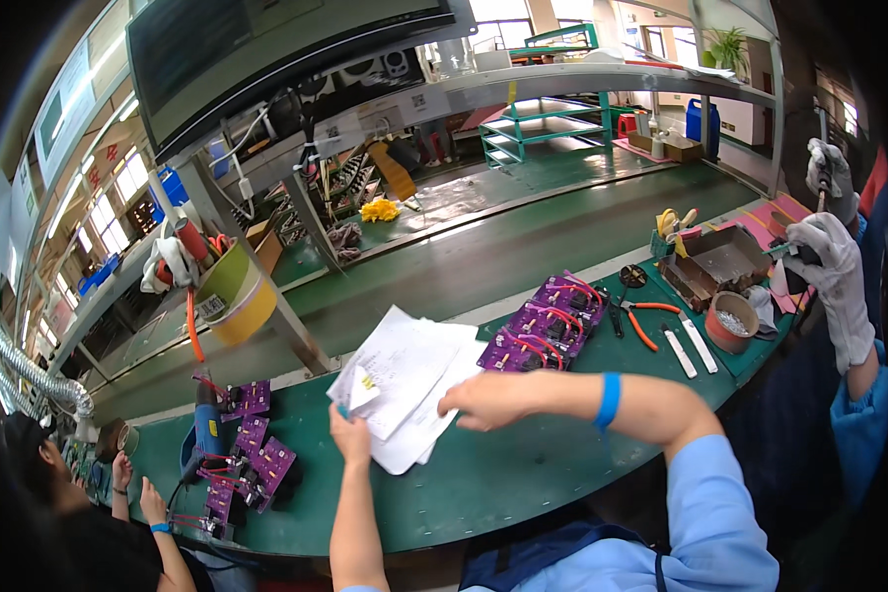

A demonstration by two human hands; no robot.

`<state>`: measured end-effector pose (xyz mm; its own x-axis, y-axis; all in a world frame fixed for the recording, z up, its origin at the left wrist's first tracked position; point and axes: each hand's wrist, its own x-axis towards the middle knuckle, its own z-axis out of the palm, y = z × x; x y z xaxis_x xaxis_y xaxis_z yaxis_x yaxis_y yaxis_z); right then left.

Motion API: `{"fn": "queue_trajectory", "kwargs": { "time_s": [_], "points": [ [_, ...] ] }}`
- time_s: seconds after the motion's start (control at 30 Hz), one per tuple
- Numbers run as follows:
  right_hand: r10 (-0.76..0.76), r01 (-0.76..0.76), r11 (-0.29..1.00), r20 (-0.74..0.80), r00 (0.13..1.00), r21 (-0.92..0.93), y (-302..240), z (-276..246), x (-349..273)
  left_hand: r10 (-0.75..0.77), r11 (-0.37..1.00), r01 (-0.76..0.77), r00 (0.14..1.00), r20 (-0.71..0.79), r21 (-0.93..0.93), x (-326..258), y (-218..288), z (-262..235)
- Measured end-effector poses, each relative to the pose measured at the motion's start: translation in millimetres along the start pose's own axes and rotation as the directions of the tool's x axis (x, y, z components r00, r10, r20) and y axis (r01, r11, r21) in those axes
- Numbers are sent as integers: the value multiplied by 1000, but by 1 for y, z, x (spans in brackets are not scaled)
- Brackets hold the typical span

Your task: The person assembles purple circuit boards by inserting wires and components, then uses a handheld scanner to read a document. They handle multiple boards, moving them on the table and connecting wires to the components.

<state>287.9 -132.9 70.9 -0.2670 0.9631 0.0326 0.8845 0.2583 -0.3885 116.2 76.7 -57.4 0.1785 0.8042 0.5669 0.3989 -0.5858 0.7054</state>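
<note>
A stack of white paper sheets (419,370) with print and handwriting is above the green bench. My left hand (350,434) grips its lower left corner, with something blue at a fingertip. Over the sheets on that side is a small white slip (363,388) with a yellow mark. My right hand (493,400), below a blue wristband, is at the right edge of the sheets with curled fingers; whether it pinches paper is hidden. Just beyond it are purple circuit boards (548,326) with red wires. More purple boards (257,464) lie to the left beside a blue power tool (205,429).
On the right are orange-handled pliers (643,326), two white pen-like tools (699,342), a tub of small parts (731,323) and a cardboard box (712,264). A gloved co-worker's hand (834,261) works there; another person (59,493) sits left. A yellow bucket (239,301) hangs near the post.
</note>
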Motion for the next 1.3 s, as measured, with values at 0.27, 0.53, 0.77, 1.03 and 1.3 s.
{"fn": "queue_trajectory", "kwargs": {
  "time_s": [0.27,0.53,0.77,1.03,1.3],
  "points": [
    [161,-356,897,-557,815,-263,44,-157,29,-192,905,307,912,362,-294,13,-30,-117],
    [294,-511,856,-884,362,76,118,-213,116,-343,936,269,842,416,228,-69,21,-129],
    [327,-554,827,-882,340,93,117,-230,140,-180,955,106,949,260,276,-95,15,-117],
    [277,-326,934,-872,403,146,107,-255,126,377,895,-446,752,541,-4,-102,55,-115],
    [521,-20,657,-435,734,754,68,-187,44,391,881,-456,549,739,-127,-137,59,-72]
  ]
}}
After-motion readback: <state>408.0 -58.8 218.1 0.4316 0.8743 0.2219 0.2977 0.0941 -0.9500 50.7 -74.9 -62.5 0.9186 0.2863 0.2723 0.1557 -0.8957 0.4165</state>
